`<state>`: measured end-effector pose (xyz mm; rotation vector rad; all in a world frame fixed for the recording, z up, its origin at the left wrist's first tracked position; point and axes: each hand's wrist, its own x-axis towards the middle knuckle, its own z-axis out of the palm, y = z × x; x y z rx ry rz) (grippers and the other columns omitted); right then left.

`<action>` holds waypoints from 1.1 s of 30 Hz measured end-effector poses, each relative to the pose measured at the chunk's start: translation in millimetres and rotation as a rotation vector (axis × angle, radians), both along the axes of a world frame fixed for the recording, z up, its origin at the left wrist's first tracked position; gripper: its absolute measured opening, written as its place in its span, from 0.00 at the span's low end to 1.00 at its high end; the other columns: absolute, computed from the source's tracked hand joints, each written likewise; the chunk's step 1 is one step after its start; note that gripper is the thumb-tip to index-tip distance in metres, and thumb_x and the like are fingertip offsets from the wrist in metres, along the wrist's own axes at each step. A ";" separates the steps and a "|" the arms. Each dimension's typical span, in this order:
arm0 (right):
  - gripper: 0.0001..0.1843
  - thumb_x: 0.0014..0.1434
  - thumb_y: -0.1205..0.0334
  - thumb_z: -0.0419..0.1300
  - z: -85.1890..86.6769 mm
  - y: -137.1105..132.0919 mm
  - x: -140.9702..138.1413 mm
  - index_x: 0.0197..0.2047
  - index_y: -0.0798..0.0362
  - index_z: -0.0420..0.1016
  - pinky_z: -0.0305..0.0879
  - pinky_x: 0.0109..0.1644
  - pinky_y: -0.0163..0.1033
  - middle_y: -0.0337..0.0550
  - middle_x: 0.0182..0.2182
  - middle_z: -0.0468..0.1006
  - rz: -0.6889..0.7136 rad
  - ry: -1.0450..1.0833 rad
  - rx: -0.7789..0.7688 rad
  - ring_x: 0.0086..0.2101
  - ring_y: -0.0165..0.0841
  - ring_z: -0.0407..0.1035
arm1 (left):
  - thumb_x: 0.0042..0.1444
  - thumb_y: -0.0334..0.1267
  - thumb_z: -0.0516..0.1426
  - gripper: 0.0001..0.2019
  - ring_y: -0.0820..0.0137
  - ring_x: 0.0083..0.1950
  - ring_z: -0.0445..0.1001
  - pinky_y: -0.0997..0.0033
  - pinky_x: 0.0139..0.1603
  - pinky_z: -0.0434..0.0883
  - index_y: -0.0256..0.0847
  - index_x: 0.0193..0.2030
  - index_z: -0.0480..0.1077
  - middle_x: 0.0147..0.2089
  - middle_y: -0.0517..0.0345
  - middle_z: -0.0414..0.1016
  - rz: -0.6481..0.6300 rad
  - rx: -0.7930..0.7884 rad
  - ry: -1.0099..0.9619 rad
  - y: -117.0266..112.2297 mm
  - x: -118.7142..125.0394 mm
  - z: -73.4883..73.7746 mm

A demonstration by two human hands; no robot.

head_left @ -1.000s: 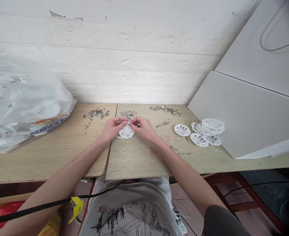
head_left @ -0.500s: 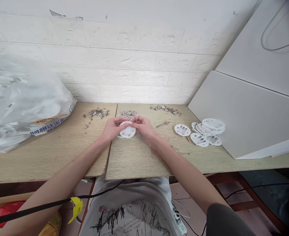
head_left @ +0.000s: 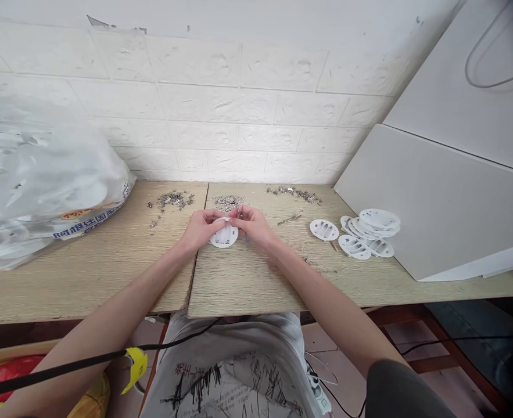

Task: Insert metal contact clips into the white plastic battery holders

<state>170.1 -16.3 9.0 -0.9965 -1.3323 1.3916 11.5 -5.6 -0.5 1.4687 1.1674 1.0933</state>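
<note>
Above the table, my left hand is closed on the edge of a round white plastic battery holder, thumb on top. Its long slots face up, with small metal pieces near the lower rim. My right hand is closed at the holder's upper right edge, thumb and fingers pinched together. A thin metal tool sticks up from the right fingers; its lower end is hidden. Just behind the hands lies a pile of small metal contacts.
Further metal pieces lie in a left pile and a right pile. A thin metal rod lies right of my hands. Several white holders are stacked by a grey panel. A big plastic bag stands left.
The white holder has shifted slightly left and down, and a second white edge beneath it no longer shows. The metal tool in my right fingers has tipped a little to the left.
</note>
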 end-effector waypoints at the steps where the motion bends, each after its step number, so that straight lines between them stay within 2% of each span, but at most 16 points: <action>1: 0.11 0.45 0.61 0.65 0.6 -0.5 -0.1 0.31 0.54 0.69 0.53 0.25 0.32 0.34 0.26 0.68 0.000 -0.007 -0.002 0.23 0.23 0.59 | 0.40 0.43 0.64 0.12 0.72 0.24 0.70 0.74 0.23 0.65 0.36 0.28 0.74 0.24 0.56 0.75 0.000 0.009 -0.002 0.4 -0.1 -0.6; 6: 0.12 0.45 0.60 0.66 -0.5 -0.1 -0.5 0.32 0.53 0.69 0.51 0.23 0.32 0.34 0.24 0.68 -0.004 -0.020 -0.010 0.22 0.23 0.58 | 0.40 0.44 0.65 0.12 0.70 0.24 0.72 0.73 0.23 0.66 0.37 0.28 0.74 0.25 0.55 0.76 -0.002 0.021 -0.008 1.2 -0.9 -1.8; 10: 0.11 0.44 0.61 0.65 -2.7 2.6 0.8 0.31 0.54 0.69 0.54 0.25 0.32 0.34 0.26 0.69 -0.017 0.005 0.005 0.23 0.23 0.59 | 0.42 0.46 0.64 0.14 0.69 0.26 0.73 0.72 0.25 0.67 0.36 0.30 0.75 0.26 0.53 0.77 -0.019 0.035 0.008 0.6 -1.8 -0.6; 15: 0.12 0.45 0.60 0.65 -2.9 4.7 3.5 0.32 0.54 0.69 0.54 0.26 0.33 0.33 0.25 0.68 -0.045 0.063 0.002 0.22 0.23 0.58 | 0.45 0.43 0.64 0.16 0.66 0.39 0.75 0.71 0.34 0.71 0.38 0.40 0.73 0.40 0.51 0.78 -0.029 0.227 0.048 -0.8 -2.4 0.0; 20: 0.15 0.44 0.56 0.66 -4.5 5.9 2.8 0.33 0.54 0.70 0.54 0.28 0.34 0.34 0.26 0.69 -0.007 0.093 0.017 0.23 0.23 0.58 | 0.47 0.42 0.61 0.11 0.65 0.44 0.72 0.72 0.32 0.72 0.39 0.36 0.73 0.42 0.51 0.75 -0.056 0.351 0.109 -0.6 -2.2 -3.9; 25: 0.19 0.42 0.55 0.68 -11.1 10.0 2.2 0.35 0.54 0.70 0.56 0.28 0.34 0.34 0.26 0.70 -0.010 0.142 -0.023 0.24 0.24 0.60 | 0.47 0.43 0.62 0.12 0.66 0.37 0.74 0.69 0.34 0.73 0.38 0.36 0.74 0.38 0.52 0.76 -0.051 0.275 0.067 1.1 -1.7 -7.5; 33: 0.18 0.43 0.54 0.68 -13.4 12.4 1.7 0.35 0.53 0.70 0.57 0.29 0.34 0.35 0.26 0.69 -0.013 0.138 -0.016 0.25 0.25 0.60 | 0.38 0.47 0.67 0.17 0.64 0.38 0.76 0.65 0.37 0.73 0.37 0.30 0.73 0.34 0.52 0.78 -0.028 0.191 -0.066 1.4 0.9 -2.4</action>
